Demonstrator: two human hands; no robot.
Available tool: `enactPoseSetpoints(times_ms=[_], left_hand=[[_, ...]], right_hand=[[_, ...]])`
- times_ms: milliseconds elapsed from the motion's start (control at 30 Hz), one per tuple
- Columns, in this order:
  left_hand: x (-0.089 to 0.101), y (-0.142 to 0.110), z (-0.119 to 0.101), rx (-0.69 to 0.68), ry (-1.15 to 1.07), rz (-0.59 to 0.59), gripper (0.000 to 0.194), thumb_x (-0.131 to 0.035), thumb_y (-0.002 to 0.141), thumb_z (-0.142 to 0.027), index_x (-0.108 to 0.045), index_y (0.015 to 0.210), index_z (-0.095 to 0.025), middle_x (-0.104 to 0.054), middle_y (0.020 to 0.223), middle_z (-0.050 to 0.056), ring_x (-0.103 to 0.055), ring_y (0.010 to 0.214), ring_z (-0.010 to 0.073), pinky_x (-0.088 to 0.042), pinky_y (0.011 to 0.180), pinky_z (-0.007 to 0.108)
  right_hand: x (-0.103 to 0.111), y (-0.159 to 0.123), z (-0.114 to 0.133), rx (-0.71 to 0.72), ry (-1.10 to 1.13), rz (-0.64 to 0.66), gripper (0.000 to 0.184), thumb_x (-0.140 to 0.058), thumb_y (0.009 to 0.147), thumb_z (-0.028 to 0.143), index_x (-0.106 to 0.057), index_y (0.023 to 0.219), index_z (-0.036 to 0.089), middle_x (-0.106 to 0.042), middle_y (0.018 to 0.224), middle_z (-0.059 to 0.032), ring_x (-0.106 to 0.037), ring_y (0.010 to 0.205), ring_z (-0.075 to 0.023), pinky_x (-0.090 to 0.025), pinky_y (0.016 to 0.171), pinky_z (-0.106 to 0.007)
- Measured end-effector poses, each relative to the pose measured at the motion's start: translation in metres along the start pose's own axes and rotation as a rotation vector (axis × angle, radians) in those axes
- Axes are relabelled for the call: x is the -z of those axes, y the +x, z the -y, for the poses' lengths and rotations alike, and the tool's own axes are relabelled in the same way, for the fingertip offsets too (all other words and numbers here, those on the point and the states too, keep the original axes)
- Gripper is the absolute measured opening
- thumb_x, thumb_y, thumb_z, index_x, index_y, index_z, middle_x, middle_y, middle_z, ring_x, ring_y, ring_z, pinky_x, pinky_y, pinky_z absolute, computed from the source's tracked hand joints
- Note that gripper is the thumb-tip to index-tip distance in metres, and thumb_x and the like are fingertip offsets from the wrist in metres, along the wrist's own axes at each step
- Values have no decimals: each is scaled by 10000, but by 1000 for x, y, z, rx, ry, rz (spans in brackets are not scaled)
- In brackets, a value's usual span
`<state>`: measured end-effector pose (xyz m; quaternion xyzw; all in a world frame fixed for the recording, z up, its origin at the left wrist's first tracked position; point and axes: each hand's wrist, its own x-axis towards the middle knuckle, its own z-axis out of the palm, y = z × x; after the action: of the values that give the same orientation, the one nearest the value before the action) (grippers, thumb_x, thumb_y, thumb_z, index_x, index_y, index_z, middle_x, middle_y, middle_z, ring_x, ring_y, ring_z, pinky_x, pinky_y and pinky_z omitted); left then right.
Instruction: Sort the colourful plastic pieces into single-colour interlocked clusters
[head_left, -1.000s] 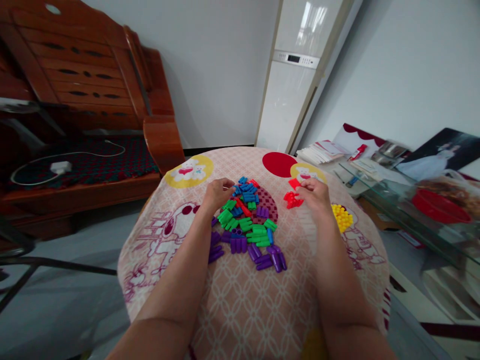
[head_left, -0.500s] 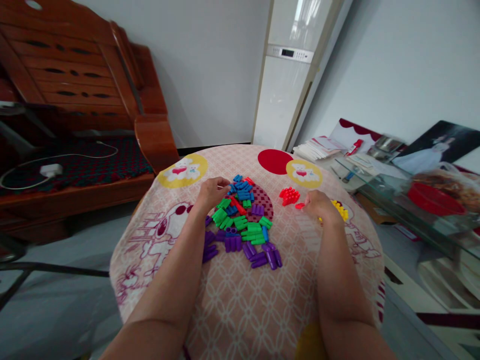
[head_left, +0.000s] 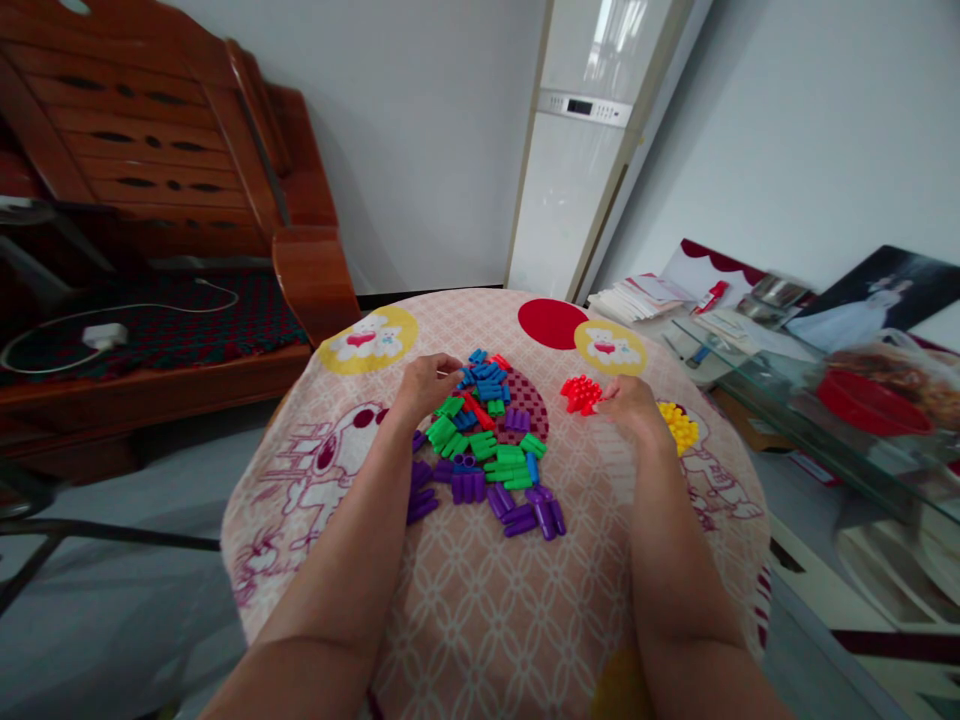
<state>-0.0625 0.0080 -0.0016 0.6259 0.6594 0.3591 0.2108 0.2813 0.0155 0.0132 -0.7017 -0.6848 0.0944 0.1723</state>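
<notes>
On the round table, plastic building blocks shaped like joined tubes lie in a mixed pile, with blue blocks at the far side, green blocks in the middle and purple blocks nearer me. My left hand rests at the pile's left edge, beside the blue and green ones, fingers curved with a gap to the thumb and nothing visible between them. To the right, my right hand pinches a red block at the edge of a small heap of red blocks; its fingertips partly hide that block.
A patterned cloth covers the table. Yellow blocks form a heap just right of my right forearm. Beyond the table's right edge stands a glass shelf with papers and a red bowl. A wooden bench is at the left.
My right hand has moved slightly left and away from me, bringing the red block up against the red heap. More of the yellow heap shows. My left hand has stayed in place.
</notes>
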Motion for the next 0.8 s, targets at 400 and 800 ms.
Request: enactPoseSetpoints(times_ms=[400,800], left_hand=[[6,2,5,26,2,-37,270,-600,769,-229,-760,981,-178,-778,902,62,-719,805,191,-549,760,259],[-3,5,40,73,44,-24,227,-597,768,-217,-770,913,-194,-785,904,59,-719,862,210,-554,785,275]], right_hand=[[-6,1,40,244,77,-277,263,-493,849,215,-731,932,140,-744,872,-96,-674,830,-205,-484,791,-278],[-100,59,135,506,13,65,472,-356,912,56,-618,1297,134,-630,1349,-125,-568,1234,-190,-405,1061,-299]])
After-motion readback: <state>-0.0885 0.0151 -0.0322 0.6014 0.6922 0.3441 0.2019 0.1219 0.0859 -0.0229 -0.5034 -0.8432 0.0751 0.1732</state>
